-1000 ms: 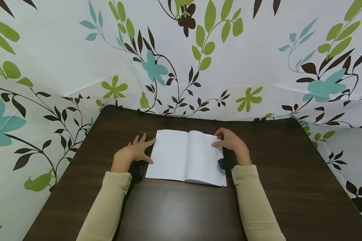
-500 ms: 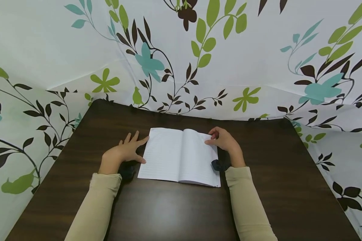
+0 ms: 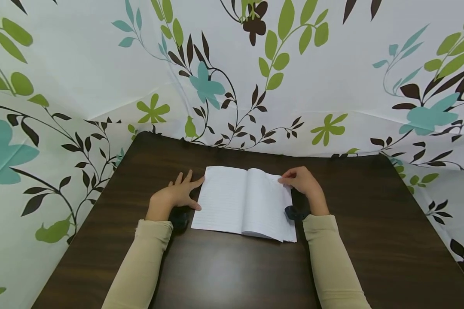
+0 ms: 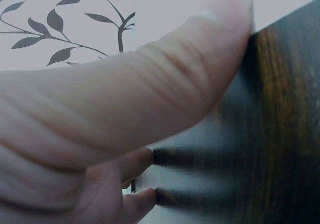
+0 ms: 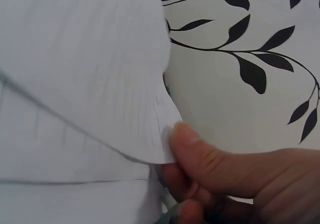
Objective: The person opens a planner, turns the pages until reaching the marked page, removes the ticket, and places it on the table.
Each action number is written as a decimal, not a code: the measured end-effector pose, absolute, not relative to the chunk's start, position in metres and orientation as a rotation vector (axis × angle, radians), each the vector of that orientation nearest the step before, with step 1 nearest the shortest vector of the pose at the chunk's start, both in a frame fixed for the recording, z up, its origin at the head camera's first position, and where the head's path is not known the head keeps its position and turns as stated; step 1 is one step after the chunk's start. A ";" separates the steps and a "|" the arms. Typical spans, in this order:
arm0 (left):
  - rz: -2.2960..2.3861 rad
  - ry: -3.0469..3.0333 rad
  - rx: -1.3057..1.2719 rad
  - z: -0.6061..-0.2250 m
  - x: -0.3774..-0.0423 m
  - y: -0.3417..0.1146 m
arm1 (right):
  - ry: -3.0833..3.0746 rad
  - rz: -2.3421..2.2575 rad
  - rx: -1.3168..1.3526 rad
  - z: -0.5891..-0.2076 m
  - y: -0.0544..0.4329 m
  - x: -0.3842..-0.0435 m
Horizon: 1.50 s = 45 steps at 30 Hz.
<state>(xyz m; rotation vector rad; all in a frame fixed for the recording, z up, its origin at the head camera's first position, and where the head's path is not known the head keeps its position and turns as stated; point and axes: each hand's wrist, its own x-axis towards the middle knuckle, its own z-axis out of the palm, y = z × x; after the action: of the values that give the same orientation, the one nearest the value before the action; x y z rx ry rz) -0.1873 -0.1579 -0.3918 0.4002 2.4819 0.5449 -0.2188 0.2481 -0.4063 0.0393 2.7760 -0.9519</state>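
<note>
An open notebook [image 3: 222, 199] with white ruled pages lies on the dark wooden table. My left hand [image 3: 174, 199] is at its left edge, fingers spread, thumb and index finger touching the edge. My right hand [image 3: 305, 182] pinches the upper outer corner of a right-hand page between thumb and fingers. In the right wrist view that page [image 5: 100, 74] curves up, apart from the sheets below it. The thumb [image 4: 165, 79] fills much of the left wrist view, hiding most of the notebook there.
The brown table [image 3: 216, 270] reaches back to a white cloth [image 3: 325, 77] printed with leaves and flowers. A dark wrist camera [image 3: 179, 219] sits under the left wrist, another [image 3: 294, 213] by the right wrist, close to the notebook's edge.
The right fingers have closed on the page corner, and the right page's lower outer corner looks slightly separated from those beneath. The left hand keeps its place at the notebook; the head view has shifted.
</note>
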 end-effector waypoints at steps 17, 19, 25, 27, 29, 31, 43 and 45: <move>0.526 2.497 0.401 -0.390 -0.191 -0.157 | 2.681 -1.200 -0.013 -0.386 0.256 -0.216; 0.523 2.496 0.399 -0.391 -0.191 -0.157 | 2.641 -1.250 -0.004 -0.385 0.255 -0.216; 0.509 2.493 0.399 -0.393 -0.190 -0.156 | 2.526 -1.400 -0.024 -0.384 0.252 -0.214; 0.503 2.494 0.399 -0.394 -0.189 -0.156 | 2.504 -1.439 -0.032 -0.384 0.251 -0.214; 0.500 2.494 0.397 -0.394 -0.189 -0.156 | 2.481 -1.487 -0.021 -0.383 0.250 -0.214; 0.500 2.495 0.396 -0.394 -0.189 -0.156 | 2.466 -1.515 -0.031 -0.383 0.249 -0.214; 0.496 2.492 0.394 -0.393 -0.190 -0.156 | 2.229 -1.855 -0.029 -0.377 0.215 -0.213; 0.496 2.487 0.395 -0.393 -0.191 -0.155 | 2.179 -1.914 -0.016 -0.379 0.208 -0.212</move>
<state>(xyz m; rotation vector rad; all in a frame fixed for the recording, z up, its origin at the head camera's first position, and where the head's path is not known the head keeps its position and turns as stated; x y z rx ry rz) -0.1905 -0.1555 -0.3933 0.3949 2.4869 0.4959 -0.2124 0.2084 -0.3794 -0.0165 2.1790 -1.9136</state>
